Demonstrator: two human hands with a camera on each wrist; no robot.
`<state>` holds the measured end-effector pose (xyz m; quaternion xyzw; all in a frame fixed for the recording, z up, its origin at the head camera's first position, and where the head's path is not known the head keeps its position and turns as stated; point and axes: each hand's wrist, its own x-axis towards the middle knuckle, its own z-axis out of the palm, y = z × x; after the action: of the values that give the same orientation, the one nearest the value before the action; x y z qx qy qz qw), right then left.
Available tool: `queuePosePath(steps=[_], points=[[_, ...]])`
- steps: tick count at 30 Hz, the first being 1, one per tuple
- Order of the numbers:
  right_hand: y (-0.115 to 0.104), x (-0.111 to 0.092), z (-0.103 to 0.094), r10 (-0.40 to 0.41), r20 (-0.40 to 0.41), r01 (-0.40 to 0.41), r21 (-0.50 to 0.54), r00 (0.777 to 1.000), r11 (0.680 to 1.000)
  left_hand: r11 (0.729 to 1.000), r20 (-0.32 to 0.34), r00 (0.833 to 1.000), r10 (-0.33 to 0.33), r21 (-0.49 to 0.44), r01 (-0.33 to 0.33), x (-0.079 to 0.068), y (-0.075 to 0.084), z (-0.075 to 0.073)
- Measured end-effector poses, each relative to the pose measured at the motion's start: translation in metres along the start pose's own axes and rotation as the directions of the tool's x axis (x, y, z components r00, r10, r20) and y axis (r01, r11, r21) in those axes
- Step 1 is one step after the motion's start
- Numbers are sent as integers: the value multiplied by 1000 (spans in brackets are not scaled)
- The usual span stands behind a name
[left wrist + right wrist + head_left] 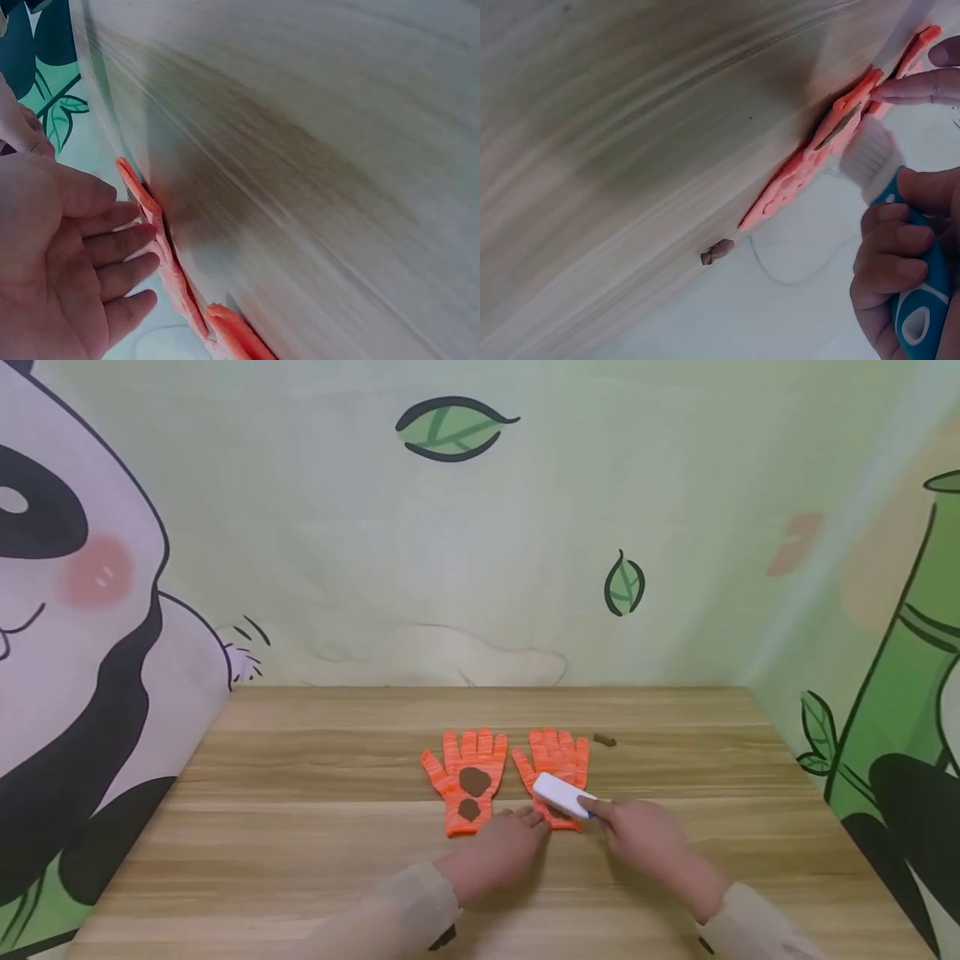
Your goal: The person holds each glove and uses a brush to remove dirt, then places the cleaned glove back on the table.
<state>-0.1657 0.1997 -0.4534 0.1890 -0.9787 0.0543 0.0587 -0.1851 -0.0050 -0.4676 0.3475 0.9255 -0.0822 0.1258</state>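
Note:
Two orange knit gloves lie side by side on the table, fingers pointing away. Two brown patches mark the left glove (491, 760); part of one shows on the right glove (558, 747). My right hand (648, 839) grips a scrubbing brush (555, 792) by its blue and white handle (935, 262). In the right wrist view its white bristles (870, 156) are at the right glove, beside its brown patch (838, 126); contact is hard to tell. With fingers extended, my left hand (506, 850) rests at the right glove's cuff, near the left glove.
A small brown lump (604, 740) lies on the wooden table (315, 827), just right of the right glove's fingertips. Behind the table's far edge stands a pale green backdrop (315, 527) with painted leaves, a panda and bamboo.

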Motion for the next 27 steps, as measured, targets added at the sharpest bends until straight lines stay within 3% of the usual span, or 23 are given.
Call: queuePosePath(steps=[7,11,15,19,22,27], points=[[-6,6,-7,66,96,-70,37,993,997,998,37,997,-63,-2,63,6,-3,4],[-7,9,-7,80,104,-85,41,991,996,996,52,996,-77,-37,79,7,-6,5],[-5,2,-4,37,104,-40,21,994,999,994,69,994,-83,-68,88,9,-6,6],[-1,-8,-10,72,95,-75,29,993,997,992,83,993,-82,-89,90,11,-6,7],[-2,-6,-13,98,96,-103,42,991,994,990,96,992,-84,-103,93,13,-6,7],[-6,-3,-6,68,112,-75,60,991,995,988,117,989,-87,-116,101,11,-6,6]])
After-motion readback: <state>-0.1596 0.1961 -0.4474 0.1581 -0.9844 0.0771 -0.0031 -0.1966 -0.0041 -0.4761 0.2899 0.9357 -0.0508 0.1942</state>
